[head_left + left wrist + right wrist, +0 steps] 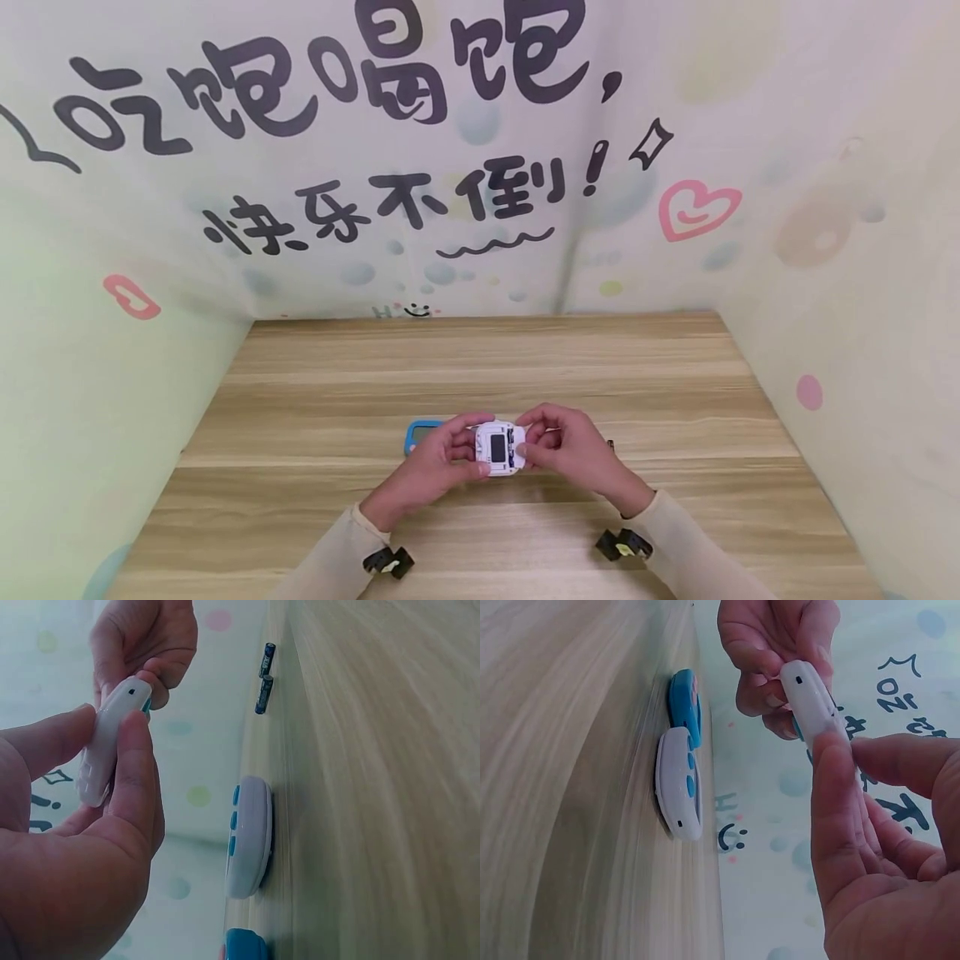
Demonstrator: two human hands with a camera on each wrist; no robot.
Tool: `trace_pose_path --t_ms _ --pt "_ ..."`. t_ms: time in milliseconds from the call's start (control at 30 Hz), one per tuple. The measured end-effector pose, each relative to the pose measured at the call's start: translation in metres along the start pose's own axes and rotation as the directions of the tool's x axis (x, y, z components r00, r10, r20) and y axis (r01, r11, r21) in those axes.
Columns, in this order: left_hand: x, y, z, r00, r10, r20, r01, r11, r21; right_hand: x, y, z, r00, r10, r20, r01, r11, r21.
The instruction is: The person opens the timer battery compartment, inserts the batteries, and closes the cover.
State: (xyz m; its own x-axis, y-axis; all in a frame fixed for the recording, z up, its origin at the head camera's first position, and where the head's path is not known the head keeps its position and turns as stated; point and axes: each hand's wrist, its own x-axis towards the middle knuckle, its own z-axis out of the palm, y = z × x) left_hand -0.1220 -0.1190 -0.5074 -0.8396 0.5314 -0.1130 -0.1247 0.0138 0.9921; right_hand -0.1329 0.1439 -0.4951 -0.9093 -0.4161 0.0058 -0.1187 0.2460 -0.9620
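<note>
Our left hand (435,468) grips the left edge of a small, rounded white plastic device (498,450) between thumb and fingers, and our right hand (566,442) pinches its right edge. We hold it between both hands, raised above the pale wood-grain table (495,367), its dark rectangular panel facing us. Behind our left hand lies a blue-framed plastic device (410,435); just beside that, below our hands, sits a white oval device with blue buttons (253,840). Two dark cylindrical batteries (263,695) lie beyond our right hand.

We angle our forearms (327,554) inward, left hand (437,465) and right hand (573,446) close together and facing each other, thumbs (64,736) opposing the fingers (135,761) in pinching grips.
</note>
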Motion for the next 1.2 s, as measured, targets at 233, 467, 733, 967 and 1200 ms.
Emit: trace_pose_path --t_ms 233,467,733,967,1200 --pt "-0.0008 0.0015 0.0022 1.0 0.011 -0.003 -0.011 0.999 0.035 0.002 -0.0056 0.0014 0.999 0.037 -0.019 -0.038 0.998 -0.059" --pt "0.0 0.001 0.0021 1.0 0.027 0.002 -0.027 0.998 0.058 0.0055 -0.007 0.0007 0.996 0.086 -0.016 -0.087 0.994 -0.072" --pt "0.0005 0.001 0.0024 0.999 0.037 0.012 -0.038 0.997 0.065 0.0084 -0.0004 -0.0012 0.996 0.081 0.039 -0.078 0.994 -0.071" --pt "0.0011 0.0008 0.0013 0.999 0.03 0.03 -0.031 0.999 0.043 0.0085 0.0003 -0.0021 0.995 0.066 0.069 -0.065 0.998 -0.012" --pt "0.0038 -0.0011 -0.0002 0.999 0.004 0.036 -0.003 1.0 -0.011 0.0088 0.001 -0.0037 0.996 0.04 0.081 -0.04 0.999 -0.003"
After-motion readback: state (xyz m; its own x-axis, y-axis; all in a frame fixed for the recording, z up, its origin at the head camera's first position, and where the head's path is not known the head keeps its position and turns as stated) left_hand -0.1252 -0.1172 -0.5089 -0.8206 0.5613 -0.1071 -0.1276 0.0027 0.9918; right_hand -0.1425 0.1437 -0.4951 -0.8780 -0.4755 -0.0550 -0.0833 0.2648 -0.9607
